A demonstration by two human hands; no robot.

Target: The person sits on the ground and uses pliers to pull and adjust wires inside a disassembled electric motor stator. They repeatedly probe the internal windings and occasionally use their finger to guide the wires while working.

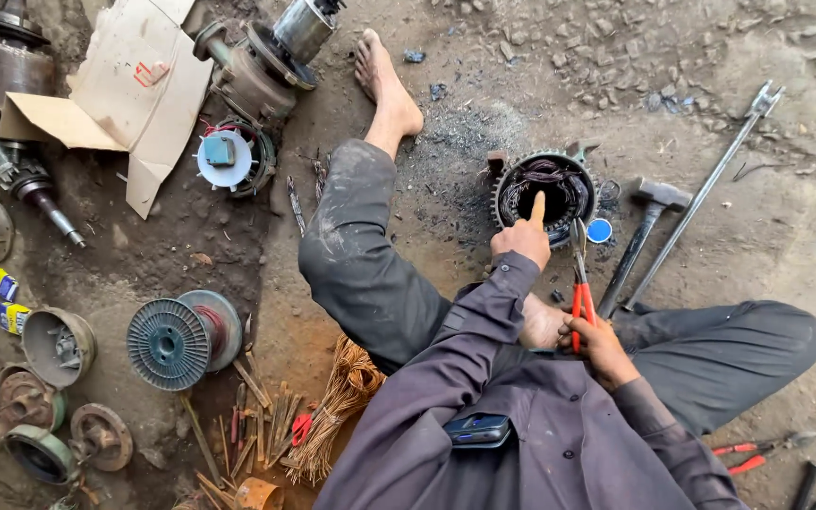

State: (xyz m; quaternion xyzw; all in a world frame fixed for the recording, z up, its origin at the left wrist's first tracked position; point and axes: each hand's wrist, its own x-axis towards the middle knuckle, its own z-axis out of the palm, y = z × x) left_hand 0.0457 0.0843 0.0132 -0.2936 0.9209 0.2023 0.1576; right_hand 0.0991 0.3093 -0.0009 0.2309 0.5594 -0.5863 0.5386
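I sit on the dirt ground with a round motor stator [545, 189] in front of me, dark burnt windings inside its toothed rim. My left hand [523, 236] points one finger onto the near rim of the stator, the other fingers curled. My right hand [597, 342] grips red-handled pliers [580, 283], their jaws pointing up beside the stator's right edge. My left leg stretches forward, bare foot [384, 80] on the ground.
A hammer [644, 231], a long metal rod [705, 194] and a small blue cap [599, 230] lie right of the stator. Red-handled cutters [757, 451] lie at lower right. A wire spool [181, 338], copper wire bundle [342, 401], cardboard [134, 85] and motor parts [257, 61] lie left.
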